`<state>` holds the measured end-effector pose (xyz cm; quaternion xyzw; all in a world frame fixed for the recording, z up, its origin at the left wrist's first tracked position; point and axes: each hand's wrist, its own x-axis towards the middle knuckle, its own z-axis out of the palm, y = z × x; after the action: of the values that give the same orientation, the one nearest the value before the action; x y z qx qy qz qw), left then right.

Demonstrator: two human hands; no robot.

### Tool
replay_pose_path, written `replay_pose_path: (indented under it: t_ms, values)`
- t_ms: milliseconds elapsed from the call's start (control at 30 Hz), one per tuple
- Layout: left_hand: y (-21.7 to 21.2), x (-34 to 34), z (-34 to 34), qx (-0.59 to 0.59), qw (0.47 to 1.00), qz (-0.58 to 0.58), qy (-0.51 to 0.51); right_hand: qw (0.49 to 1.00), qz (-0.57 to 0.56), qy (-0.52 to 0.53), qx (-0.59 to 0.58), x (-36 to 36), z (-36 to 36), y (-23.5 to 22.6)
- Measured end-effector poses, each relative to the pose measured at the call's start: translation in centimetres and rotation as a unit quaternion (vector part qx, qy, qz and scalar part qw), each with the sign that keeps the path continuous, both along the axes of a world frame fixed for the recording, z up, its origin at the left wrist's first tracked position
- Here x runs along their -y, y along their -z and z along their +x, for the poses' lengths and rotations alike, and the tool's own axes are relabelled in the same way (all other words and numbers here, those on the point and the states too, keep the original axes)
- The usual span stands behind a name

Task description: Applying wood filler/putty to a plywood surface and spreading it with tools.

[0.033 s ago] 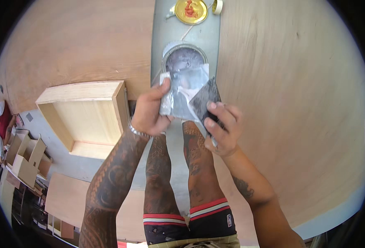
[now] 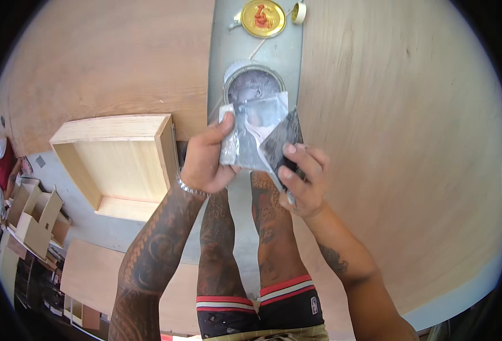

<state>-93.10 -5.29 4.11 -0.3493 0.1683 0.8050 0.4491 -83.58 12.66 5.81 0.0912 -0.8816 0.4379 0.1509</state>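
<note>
My left hand [image 2: 206, 156] is closed on a flat, shiny grey palette [image 2: 239, 145] with a pale strip along its left edge. Pale paste [image 2: 256, 129] is smeared across its face. In my right hand [image 2: 305, 176] is a dark, flat putty knife [image 2: 282, 139], its blade tilted against the palette's right side and the paste. Just beyond the palette stands an open round can [image 2: 254, 85] of greyish-lilac paste, its near rim partly covered by the palette.
A gold lid [image 2: 263, 18] and a tape roll [image 2: 298, 13] lie past the can. Large wooden panels flank it, left [image 2: 120, 62] and right [image 2: 398, 159]. An open wooden drawer box [image 2: 123, 165] is at left. Farther left, another person [image 2: 1, 170] bends near pale cabinet parts [image 2: 35, 219].
The can, lid and tape sit slightly lower in the picture. My right hand and the putty knife have shifted a little left over the palette. Both grips are unchanged.
</note>
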Motion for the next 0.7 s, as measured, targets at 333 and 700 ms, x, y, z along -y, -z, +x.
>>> replay_pose_path:
  t_ms: [333, 700]
  values:
    - [-3.3, 2.0, -2.7, -0.132, 0.987, -0.095, 0.007, 0.997, 0.027, -0.073, -0.003, -0.8, -3.9, 0.5]
    - [0.9, 5.7, -4.1, -0.162, 0.975, -0.104, -0.111, 0.957, 0.192, -0.216, 0.036, -7.2, -12.7, 10.2]
